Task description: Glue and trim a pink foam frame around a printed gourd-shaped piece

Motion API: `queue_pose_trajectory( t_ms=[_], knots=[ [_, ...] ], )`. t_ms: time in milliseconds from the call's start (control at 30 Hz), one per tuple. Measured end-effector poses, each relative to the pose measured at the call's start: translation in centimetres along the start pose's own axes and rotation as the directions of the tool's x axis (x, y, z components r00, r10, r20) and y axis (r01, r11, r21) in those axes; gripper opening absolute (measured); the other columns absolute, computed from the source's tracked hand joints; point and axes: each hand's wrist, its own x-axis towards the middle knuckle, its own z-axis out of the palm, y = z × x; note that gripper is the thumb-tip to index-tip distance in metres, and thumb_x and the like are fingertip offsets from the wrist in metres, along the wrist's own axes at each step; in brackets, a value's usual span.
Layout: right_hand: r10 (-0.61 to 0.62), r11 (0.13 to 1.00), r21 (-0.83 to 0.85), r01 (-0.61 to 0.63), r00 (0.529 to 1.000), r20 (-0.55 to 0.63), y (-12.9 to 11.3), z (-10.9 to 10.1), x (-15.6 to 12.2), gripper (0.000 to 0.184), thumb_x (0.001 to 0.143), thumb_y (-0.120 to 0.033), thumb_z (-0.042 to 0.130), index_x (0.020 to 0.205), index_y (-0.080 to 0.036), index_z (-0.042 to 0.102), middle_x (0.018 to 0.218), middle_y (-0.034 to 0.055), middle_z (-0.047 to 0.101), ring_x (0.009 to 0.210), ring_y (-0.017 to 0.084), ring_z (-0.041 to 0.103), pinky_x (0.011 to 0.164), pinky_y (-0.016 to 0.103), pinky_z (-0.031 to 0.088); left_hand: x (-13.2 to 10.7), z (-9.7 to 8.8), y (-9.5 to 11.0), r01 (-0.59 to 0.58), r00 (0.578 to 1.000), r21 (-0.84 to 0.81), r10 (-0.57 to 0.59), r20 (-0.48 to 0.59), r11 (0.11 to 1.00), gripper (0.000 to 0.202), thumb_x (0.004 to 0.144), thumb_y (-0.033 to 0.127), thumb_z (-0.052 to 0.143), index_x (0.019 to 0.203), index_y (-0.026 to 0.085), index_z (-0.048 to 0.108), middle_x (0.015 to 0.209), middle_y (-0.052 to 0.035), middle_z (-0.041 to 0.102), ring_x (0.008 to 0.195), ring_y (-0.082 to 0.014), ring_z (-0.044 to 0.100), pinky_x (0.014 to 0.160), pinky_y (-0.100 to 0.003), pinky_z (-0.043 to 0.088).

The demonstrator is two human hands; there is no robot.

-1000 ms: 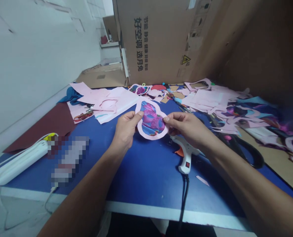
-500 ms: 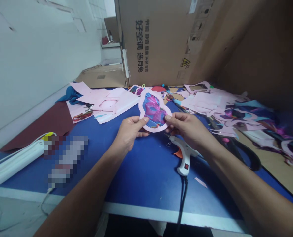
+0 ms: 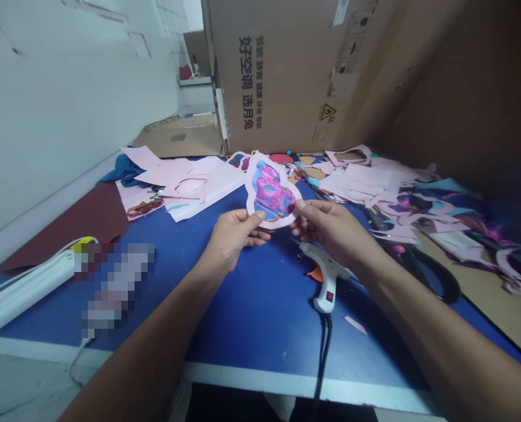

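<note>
My right hand (image 3: 330,228) pinches the right edge of the pink-bordered paper cutout (image 3: 269,190) between thumb and fingers, my left hand (image 3: 236,240) supports its lower edge, and the cutout is held tilted above the blue table (image 3: 251,328).

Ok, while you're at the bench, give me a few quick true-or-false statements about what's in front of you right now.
1. The left hand and right hand both hold the pink-edged cutout. True.
2. The glue gun is in the right hand. False: the glue gun lies on the blue table below it.
3. The black-handled scissors lie right of the glue gun. True.
4. The cutout's middle is plain white. False: it is printed in pink, purple and blue.
</note>
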Motion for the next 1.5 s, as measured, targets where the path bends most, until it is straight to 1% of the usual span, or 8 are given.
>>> queue_pose_trajectory(
  t_ms=[167, 767, 1033, 1167, 1267, 1367, 1433, 1500],
  knots=[
    [0.015, 0.999, -0.034, -0.014, 1.000, 0.016, 0.0, 0.3, -0.1, 0.048, 0.073, -0.062, 0.097, 0.076, -0.020, 0.073, 0.075, 0.0014, 0.071, 0.066, 0.013, 0.064, 0.058, 0.026, 0.048, -0.1, 0.2, 0.0, -0.064, 0.998, 0.027, 0.065, -0.019, 0.998, 0.028, 0.090, 0.040, 0.087, 0.089, 0.013, 0.080, 0.084, -0.0091, 0.082, 0.066, -0.0131, 0.073, 0.061, -0.022, 0.059],
    [-0.016, 0.990, -0.141, 0.019, 0.999, 0.028, -0.2, 0.6, -0.4, 0.050, 0.074, -0.066, 0.093, 0.076, -0.020, 0.073, 0.076, 0.0036, 0.073, 0.065, 0.014, 0.063, 0.059, 0.026, 0.048, 0.1, 0.2, -0.2, 0.002, 1.000, -0.034, -0.001, 0.029, 0.999, 0.021, 0.087, 0.029, 0.088, 0.097, 0.013, 0.082, 0.089, -0.0102, 0.083, 0.066, -0.0127, 0.074, 0.060, -0.022, 0.061],
    [-0.124, 0.942, -0.326, 0.077, 0.984, -0.127, -0.9, -0.1, -0.1, 0.019, 0.087, -0.036, 0.081, 0.093, -0.019, 0.074, 0.081, 0.0040, 0.076, 0.069, 0.016, 0.069, 0.061, 0.027, 0.052, 1.1, -1.1, -0.2, 0.187, 0.981, 0.135, -0.178, -0.070, 0.973, 0.012, 0.090, 0.022, 0.082, 0.089, 0.011, 0.078, 0.084, -0.0143, 0.083, 0.057, -0.0117, 0.070, 0.054, -0.020, 0.056],
    [-0.151, 0.924, -0.370, 0.096, 0.981, -0.122, -1.1, -0.3, 0.0, 0.011, 0.088, -0.029, 0.078, 0.093, -0.020, 0.073, 0.079, 0.0045, 0.077, 0.069, 0.017, 0.071, 0.061, 0.027, 0.053, 1.4, -1.7, -0.4, 0.252, 0.968, 0.277, -0.243, -0.067, 0.927, 0.023, 0.086, 0.033, 0.086, 0.078, 0.015, 0.074, 0.076, -0.0136, 0.082, 0.052, -0.0131, 0.068, 0.051, -0.021, 0.053],
    [-0.194, 0.917, -0.375, 0.132, 0.972, -0.131, -0.9, -0.4, 0.1, 0.009, 0.086, -0.026, 0.078, 0.092, -0.021, 0.074, 0.079, 0.0042, 0.076, 0.068, 0.018, 0.070, 0.060, 0.028, 0.053, 1.1, -2.6, 0.1, 0.208, 0.978, 0.550, -0.175, -0.113, 0.809, 0.038, 0.086, 0.048, 0.084, 0.066, 0.020, 0.069, 0.061, -0.0097, 0.075, 0.047, -0.0174, 0.065, 0.047, -0.025, 0.048],
    [-0.234, 0.912, -0.376, 0.163, 0.961, -0.150, -0.8, -0.6, 0.3, 0.006, 0.086, -0.024, 0.078, 0.089, -0.021, 0.074, 0.078, 0.0037, 0.075, 0.066, 0.018, 0.070, 0.059, 0.029, 0.052, 0.7, -3.6, 0.9, 0.104, 0.986, 0.847, 0.057, -0.156, 0.521, 0.048, 0.086, 0.053, 0.081, 0.054, 0.023, 0.064, 0.051, -0.0075, 0.066, 0.053, -0.0215, 0.065, 0.053, -0.028, 0.044],
    [-0.244, 0.907, -0.386, 0.168, 0.957, -0.157, -0.8, -0.7, 0.4, 0.004, 0.086, -0.022, 0.078, 0.088, -0.021, 0.074, 0.077, 0.0035, 0.075, 0.066, 0.018, 0.070, 0.060, 0.029, 0.052, 0.7, -4.0, 1.2, 0.013, 0.952, 0.933, 0.281, -0.122, 0.360, 0.035, 0.089, 0.044, 0.078, 0.062, 0.024, 0.070, 0.062, -0.0074, 0.070, 0.070, -0.0257, 0.071, 0.065, -0.031, 0.050],
    [-0.252, 0.899, -0.403, 0.169, 0.954, -0.162, -0.9, -0.9, 0.4, 0.003, 0.087, -0.020, 0.077, 0.087, -0.021, 0.074, 0.077, 0.0032, 0.074, 0.066, 0.019, 0.071, 0.061, 0.030, 0.052, 1.0, -4.0, 0.8, -0.183, 0.899, 0.941, 0.436, 0.043, 0.285, 0.017, 0.094, 0.033, 0.070, 0.083, 0.024, 0.080, 0.087, -0.0087, 0.081, 0.092, -0.0276, 0.075, 0.083, -0.036, 0.056]
  ],
)
